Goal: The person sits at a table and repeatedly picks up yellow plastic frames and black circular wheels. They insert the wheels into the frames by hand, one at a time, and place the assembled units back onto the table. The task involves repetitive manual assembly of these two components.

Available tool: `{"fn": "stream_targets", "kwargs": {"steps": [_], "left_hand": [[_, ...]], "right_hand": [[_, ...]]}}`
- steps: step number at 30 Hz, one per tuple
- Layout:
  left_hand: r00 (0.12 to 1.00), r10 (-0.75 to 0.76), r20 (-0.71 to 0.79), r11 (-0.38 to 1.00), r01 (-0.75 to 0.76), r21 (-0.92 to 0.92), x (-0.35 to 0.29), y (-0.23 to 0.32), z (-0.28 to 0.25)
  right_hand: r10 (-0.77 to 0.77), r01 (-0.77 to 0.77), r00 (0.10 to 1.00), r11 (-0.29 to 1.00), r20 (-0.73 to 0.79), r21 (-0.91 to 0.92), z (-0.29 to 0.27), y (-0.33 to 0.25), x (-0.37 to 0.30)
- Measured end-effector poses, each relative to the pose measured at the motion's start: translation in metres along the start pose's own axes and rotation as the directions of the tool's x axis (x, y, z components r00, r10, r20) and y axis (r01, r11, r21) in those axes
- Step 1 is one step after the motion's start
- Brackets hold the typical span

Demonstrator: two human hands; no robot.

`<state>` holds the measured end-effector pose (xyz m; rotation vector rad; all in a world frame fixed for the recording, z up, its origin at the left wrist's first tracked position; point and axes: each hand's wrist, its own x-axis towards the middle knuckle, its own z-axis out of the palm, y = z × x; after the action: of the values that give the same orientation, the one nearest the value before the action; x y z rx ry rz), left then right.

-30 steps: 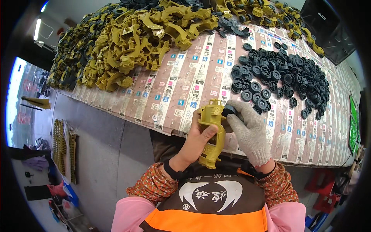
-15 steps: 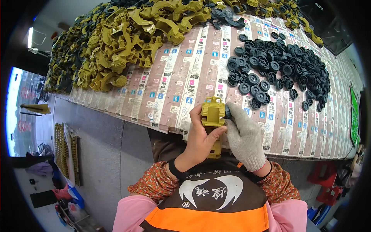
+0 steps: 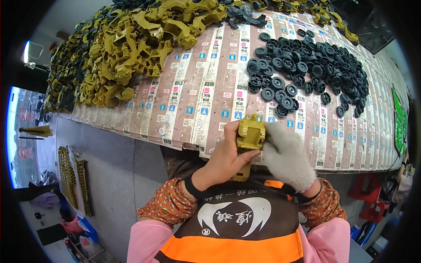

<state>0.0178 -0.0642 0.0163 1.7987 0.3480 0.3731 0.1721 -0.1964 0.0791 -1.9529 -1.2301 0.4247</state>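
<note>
My bare left hand is closed round a mustard-yellow plastic toy vehicle body, thumb across its lower part and fingers along its left side. The body is held over the near table edge, its hollow side showing. At its right side is my right hand, in a pale knitted glove smeared by motion. Its fingers are bent in against the toy; whatever they hold is hidden. Beyond the hands lies a pile of black toy wheels.
A large heap of yellow toy bodies covers the table's far left, with dark wheeled pieces beside it. Label-printed sheeting covers the table. Red stools stand below at the right. A green mesh item is at the right edge.
Both hands and the toy body have shifted slightly right, and the body has tilted. The dark wheel seen at the gloved fingertips is now hidden. The whole view has shifted a little.
</note>
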Motion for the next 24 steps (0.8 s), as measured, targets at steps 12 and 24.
{"fn": "stream_targets", "kwargs": {"steps": [12, 24], "left_hand": [[0.924, -0.353, -0.147, 0.717, 0.167, -0.677, 0.021, 0.004, -0.008], [0.898, -0.392, -0.199, 0.585, 0.076, -0.807, 0.025, -0.001, -0.017]], "right_hand": [[-0.158, 0.109, 0.986, 0.845, -0.049, -0.523, -0.037, 0.074, 0.051], [-0.193, 0.136, 0.980, 0.801, -0.037, -0.584, -0.026, 0.066, 0.045]]}}
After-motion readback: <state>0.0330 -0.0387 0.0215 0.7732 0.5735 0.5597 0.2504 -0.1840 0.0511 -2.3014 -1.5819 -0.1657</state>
